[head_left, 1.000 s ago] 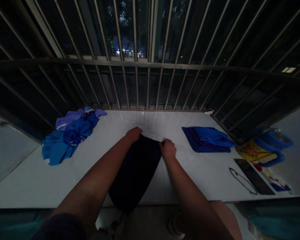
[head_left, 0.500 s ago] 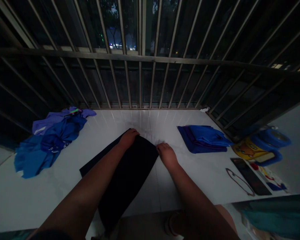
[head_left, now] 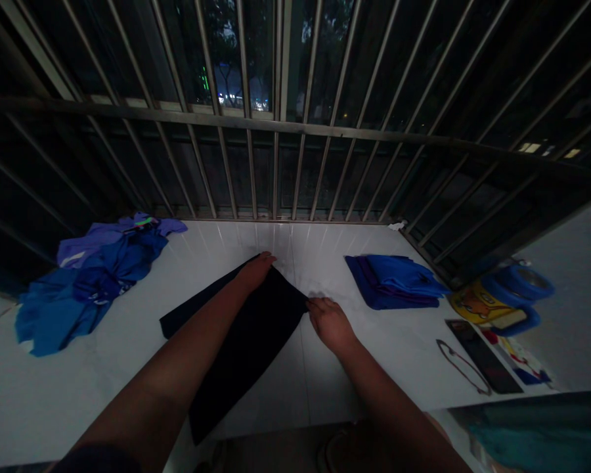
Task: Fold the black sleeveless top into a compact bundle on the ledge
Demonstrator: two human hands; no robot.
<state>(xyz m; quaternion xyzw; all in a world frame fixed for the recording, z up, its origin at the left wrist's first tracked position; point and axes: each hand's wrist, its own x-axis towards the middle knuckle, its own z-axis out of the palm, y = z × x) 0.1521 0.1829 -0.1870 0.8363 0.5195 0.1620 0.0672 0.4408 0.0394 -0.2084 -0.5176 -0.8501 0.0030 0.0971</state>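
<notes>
Black trousers (head_left: pixel 249 335) lie spread on the white tiled ledge, their two legs pointing toward me and to the left. The lower leg end reaches the ledge's front edge. My left hand (head_left: pixel 259 269) is closed at the far top corner of the trousers, its forearm crossing over the cloth. My right hand (head_left: pixel 332 323) pinches the opposite top corner, on the right. The cloth between both hands is pulled fairly straight. Finger details of my left hand are partly hidden in the dim light.
A rumpled heap of blue and purple clothes (head_left: pixel 98 263) lies at the left. At the right sits a folded blue stack (head_left: pixel 398 279). Beyond it are a yellow-and-blue container (head_left: pixel 492 299), a dark phone-like slab (head_left: pixel 485 358) and a thin cord loop (head_left: pixel 460 368). Metal bars (head_left: pixel 276 171) line the back.
My right hand has moved slightly down with its corner of the trousers. The near leg has shifted left and up at its lower end. The view has tilted a little.
</notes>
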